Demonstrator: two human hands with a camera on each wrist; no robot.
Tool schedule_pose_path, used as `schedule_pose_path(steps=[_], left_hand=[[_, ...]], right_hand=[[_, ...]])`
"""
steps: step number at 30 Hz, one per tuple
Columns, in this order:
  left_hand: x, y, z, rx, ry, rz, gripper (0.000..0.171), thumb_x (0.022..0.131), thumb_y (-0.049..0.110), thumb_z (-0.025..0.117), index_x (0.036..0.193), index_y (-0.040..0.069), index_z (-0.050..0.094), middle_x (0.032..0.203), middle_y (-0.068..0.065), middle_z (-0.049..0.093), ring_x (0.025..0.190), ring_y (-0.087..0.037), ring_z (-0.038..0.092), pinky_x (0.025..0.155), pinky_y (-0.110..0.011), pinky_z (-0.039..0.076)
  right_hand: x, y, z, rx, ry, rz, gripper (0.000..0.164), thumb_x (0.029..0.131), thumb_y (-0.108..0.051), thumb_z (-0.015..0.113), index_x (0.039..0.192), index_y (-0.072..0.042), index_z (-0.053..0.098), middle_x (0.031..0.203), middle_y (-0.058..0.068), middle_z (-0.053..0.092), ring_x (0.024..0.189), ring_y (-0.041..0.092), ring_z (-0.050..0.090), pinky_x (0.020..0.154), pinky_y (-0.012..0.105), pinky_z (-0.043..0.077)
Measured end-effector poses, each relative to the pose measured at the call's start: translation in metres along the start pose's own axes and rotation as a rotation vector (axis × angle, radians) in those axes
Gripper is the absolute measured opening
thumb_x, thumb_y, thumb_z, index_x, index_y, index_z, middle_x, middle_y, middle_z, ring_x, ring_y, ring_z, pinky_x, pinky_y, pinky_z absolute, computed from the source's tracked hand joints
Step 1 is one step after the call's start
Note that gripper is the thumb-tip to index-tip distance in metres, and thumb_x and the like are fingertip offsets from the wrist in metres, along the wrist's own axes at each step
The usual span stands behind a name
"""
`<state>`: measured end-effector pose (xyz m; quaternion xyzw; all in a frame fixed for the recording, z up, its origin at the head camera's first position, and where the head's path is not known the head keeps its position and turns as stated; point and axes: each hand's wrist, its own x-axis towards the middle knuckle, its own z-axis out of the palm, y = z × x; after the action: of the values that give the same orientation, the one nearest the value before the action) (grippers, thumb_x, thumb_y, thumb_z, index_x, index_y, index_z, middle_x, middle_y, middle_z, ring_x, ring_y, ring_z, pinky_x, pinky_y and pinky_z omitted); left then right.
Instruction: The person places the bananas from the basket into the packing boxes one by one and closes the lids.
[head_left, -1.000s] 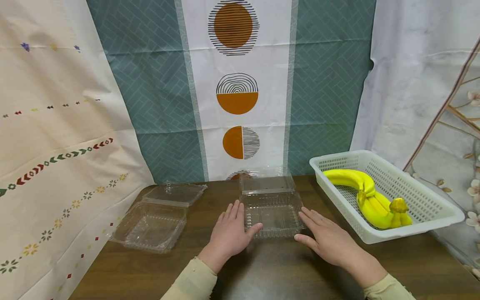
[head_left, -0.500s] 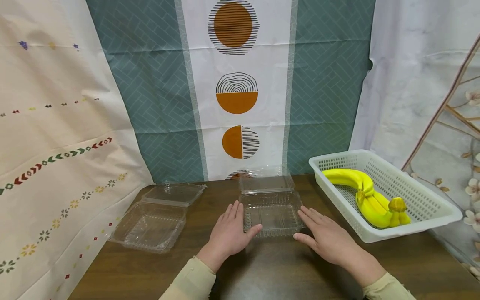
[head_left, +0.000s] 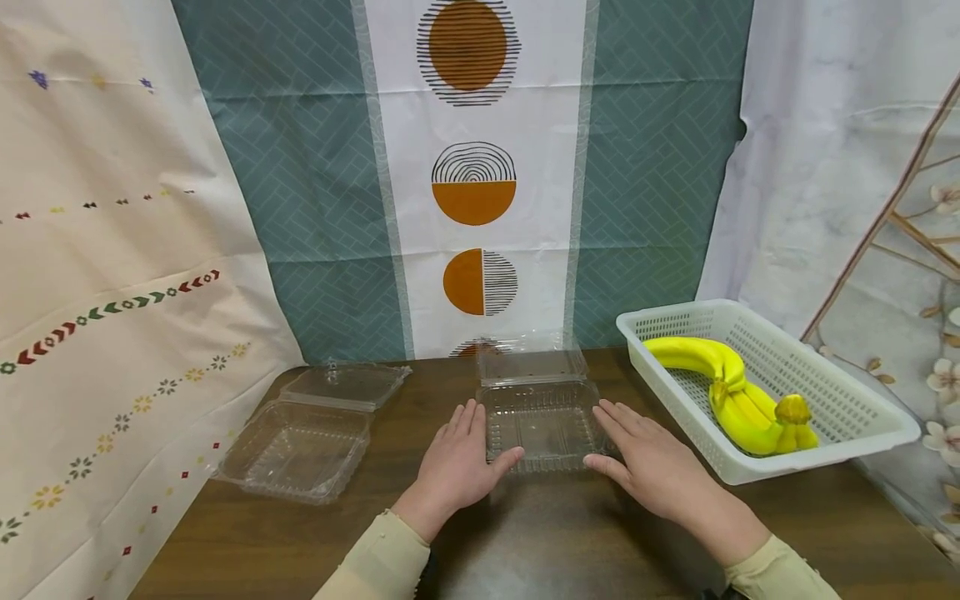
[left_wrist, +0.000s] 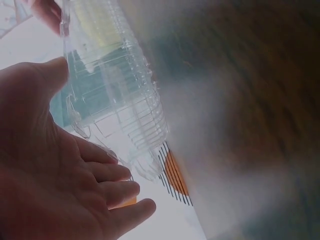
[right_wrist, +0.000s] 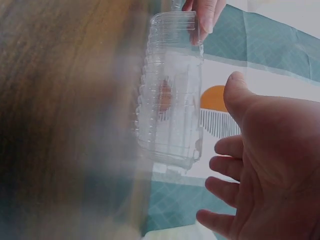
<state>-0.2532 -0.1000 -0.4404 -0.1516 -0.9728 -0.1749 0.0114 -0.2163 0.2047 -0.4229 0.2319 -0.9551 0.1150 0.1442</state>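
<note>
A clear plastic clamshell container (head_left: 543, 425) lies on the table between my two hands, its lid (head_left: 532, 358) tipped back toward the curtain. My left hand (head_left: 461, 462) is at its left side, fingers straight and pointing away from me, thumb by the near corner. Along the right side my right hand (head_left: 652, 462) lies much the same way, fingertips right at the rim. In the left wrist view the left palm (left_wrist: 60, 170) faces the container wall (left_wrist: 120, 95). The right wrist view shows the right fingers (right_wrist: 225, 190) extended beside the container (right_wrist: 172, 100). Neither hand holds anything.
A second clear clamshell (head_left: 296, 450) stands with its lid raised on the left of the brown table (head_left: 517, 542). To the right, a white perforated basket (head_left: 862, 417) holds yellow bananas (head_left: 738, 396). Patterned curtains (head_left: 480, 200) hang behind the table and at both sides.
The head view shifts very slightly. Both hands stay in place at the container's sides, and the containers and bananas keep their positions.
</note>
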Motion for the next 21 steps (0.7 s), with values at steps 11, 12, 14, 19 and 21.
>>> schedule_pose_path(steps=[11,12,14,19,21], left_hand=[[0.001,0.0,0.003,-0.005,-0.001,0.002,0.106,0.105,0.075,0.057,0.17,-0.005,0.032,0.179,-0.022,0.026,0.167,-0.04,0.023,0.131,-0.058,0.028],[0.002,0.0,0.002,-0.005,0.0,0.002,0.106,0.105,0.075,0.057,0.17,-0.005,0.032,0.179,-0.022,0.026,0.167,-0.04,0.023,0.131,-0.058,0.028],[0.002,0.0,0.002,-0.003,0.003,0.001,0.106,0.105,0.075,0.057,0.17,-0.005,0.033,0.179,-0.022,0.026,0.167,-0.04,0.023,0.131,-0.058,0.027],[0.002,-0.001,0.002,0.002,0.002,-0.007,0.106,0.105,0.076,0.057,0.17,-0.005,0.033,0.179,-0.022,0.027,0.167,-0.04,0.023,0.131,-0.058,0.027],[0.002,-0.001,0.002,-0.004,-0.001,-0.009,0.107,0.104,0.076,0.057,0.171,-0.005,0.032,0.179,-0.022,0.026,0.167,-0.039,0.023,0.131,-0.058,0.027]], right_hand=[[0.001,0.002,-0.015,-0.008,0.011,0.034,0.084,0.106,-0.052,0.072,0.167,0.0,0.046,0.166,0.026,0.049,0.151,0.049,0.049,0.12,0.066,0.041],[0.001,0.003,-0.017,-0.008,0.015,0.036,0.084,0.106,-0.051,0.072,0.167,0.0,0.045,0.166,0.026,0.049,0.151,0.049,0.049,0.12,0.067,0.041],[0.002,0.003,-0.022,-0.009,0.025,0.035,0.084,0.106,-0.05,0.073,0.167,0.0,0.044,0.166,0.026,0.049,0.151,0.05,0.048,0.121,0.066,0.04],[0.004,0.006,-0.031,-0.018,0.051,0.026,0.087,0.104,-0.047,0.076,0.167,0.002,0.042,0.166,0.028,0.048,0.149,0.052,0.049,0.121,0.067,0.04],[0.005,0.008,-0.034,-0.03,0.058,0.027,0.087,0.104,-0.047,0.076,0.168,0.002,0.042,0.166,0.028,0.048,0.149,0.052,0.05,0.12,0.067,0.04]])
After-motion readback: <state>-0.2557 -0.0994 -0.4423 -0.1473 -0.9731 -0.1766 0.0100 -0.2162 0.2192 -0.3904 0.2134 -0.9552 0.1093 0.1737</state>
